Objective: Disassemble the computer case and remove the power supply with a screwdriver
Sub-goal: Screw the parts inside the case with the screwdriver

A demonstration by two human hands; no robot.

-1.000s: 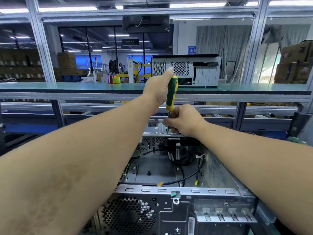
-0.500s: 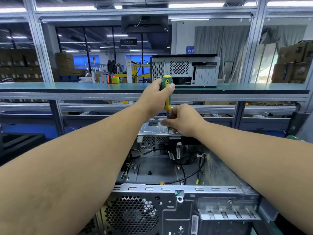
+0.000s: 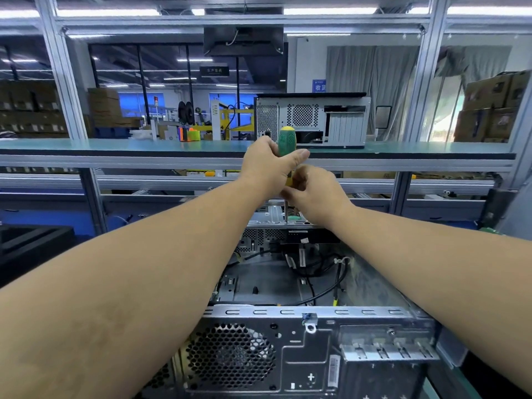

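An open metal computer case [image 3: 288, 312] lies in front of me, its rear panel with a fan grille nearest. Black cables [image 3: 322, 272] run across its inside. My left hand [image 3: 267, 165] wraps the green and yellow handle of a screwdriver [image 3: 287, 139] held upright over the far end of the case. My right hand [image 3: 313, 191] closes around the lower handle and shaft. The tip rests on the far metal bracket [image 3: 276, 217]. I cannot make out the power supply.
A green shelf [image 3: 115, 145] on an aluminium frame crosses just beyond my hands. Another computer case [image 3: 313, 119] stands on it. A black tray [image 3: 28, 243] sits at the left. Cardboard boxes [image 3: 495, 105] are stacked at the far right.
My left hand has shifted its grip on the handle, from over its top to around its side. The right hand has risen from the bracket to the lower handle.
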